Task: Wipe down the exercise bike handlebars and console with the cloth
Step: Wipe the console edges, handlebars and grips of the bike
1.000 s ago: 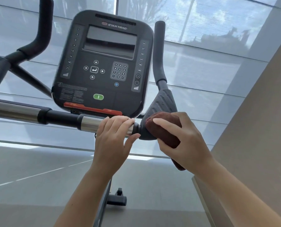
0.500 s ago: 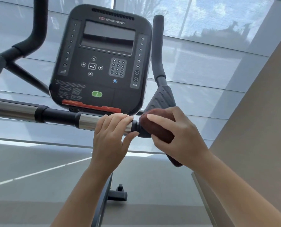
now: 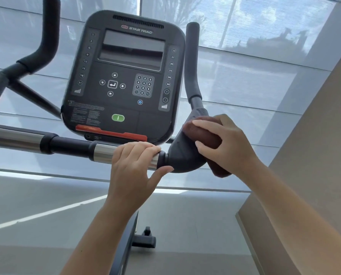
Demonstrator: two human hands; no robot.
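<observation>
Low at centre, L hand (image 3: pixel 134 169) curls round the chrome bar (image 3: pixel 103 153), R hand (image 3: pixel 230 144) just right of it grips the brown cloth (image 3: pixel 202 135) pressed on the black elbow (image 3: pixel 178 156), w/ console (image 3: pixel 124 108) above & behind.

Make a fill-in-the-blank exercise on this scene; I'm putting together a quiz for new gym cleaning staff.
The right hand holds the cloth against the handlebar, to the ____ of the console.
The left hand grips the metal bar just ____ the console.
The oval button on the console is coloured ____.
The brand name on the console reads Star ____.
Missing words: right; below; green; Trac.
</observation>
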